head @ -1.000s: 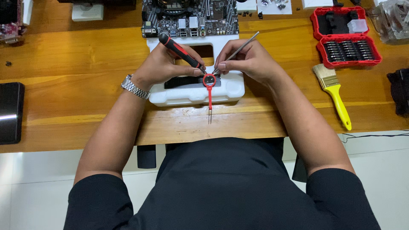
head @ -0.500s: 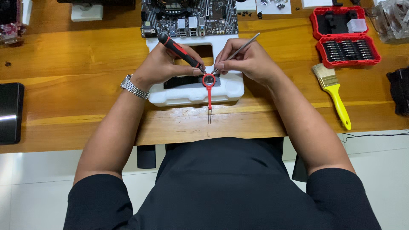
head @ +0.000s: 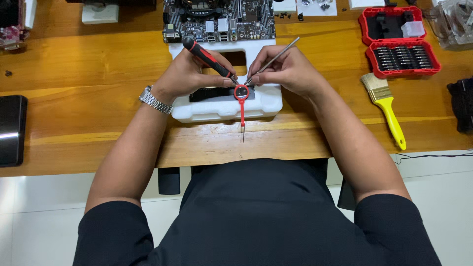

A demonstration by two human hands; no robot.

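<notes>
While the left hand (head: 189,74) grips a screwdriver (head: 209,59) pointing at four o'clock, the right hand (head: 288,69) pinches a probe (head: 273,60) pointing at eight, tips meeting.

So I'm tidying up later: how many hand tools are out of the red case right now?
4: a red-and-black screwdriver in the left hand, a thin metal probe in the right hand, red tweezers on the white foam block, and a yellow-handled brush beside the case. Others may be hidden.
</notes>
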